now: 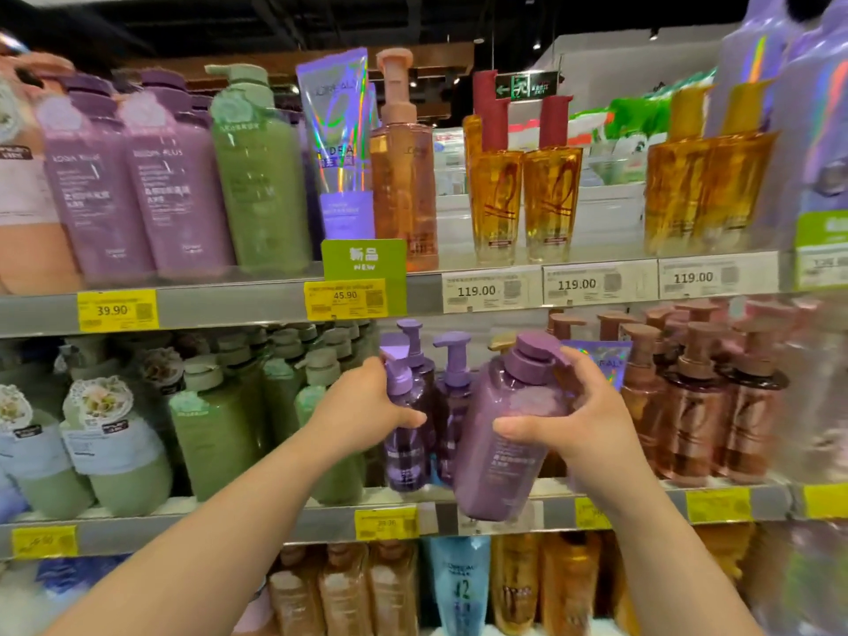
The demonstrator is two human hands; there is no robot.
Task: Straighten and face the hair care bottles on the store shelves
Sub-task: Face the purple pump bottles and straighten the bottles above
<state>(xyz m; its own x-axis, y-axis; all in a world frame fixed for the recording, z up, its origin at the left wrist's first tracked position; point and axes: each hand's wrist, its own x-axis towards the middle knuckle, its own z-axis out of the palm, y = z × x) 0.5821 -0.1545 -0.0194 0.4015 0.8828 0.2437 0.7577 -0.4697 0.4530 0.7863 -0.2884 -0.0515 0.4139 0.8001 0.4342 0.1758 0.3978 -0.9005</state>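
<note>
Head view: the middle shelf (pixel 482 511) carries purple pump bottles. A large lilac bottle (pixel 509 433), tilted off the ledge, sits clamped in the right hand (pixel 583 420), probably for turning label-forward; the left hand (pixel 362 406) wraps a slimmer violet bottle (pixel 406 429), steadying it.

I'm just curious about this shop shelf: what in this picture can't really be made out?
- Head view: small print on the lilac bottle in the right hand is blurred.
- Dark purple bottle: its shoulder is hidden under the left hand.
- Yellow tags on the lower shelf: prices are smeared.
- Far-right bottles: cut off by the frame edge.
</note>
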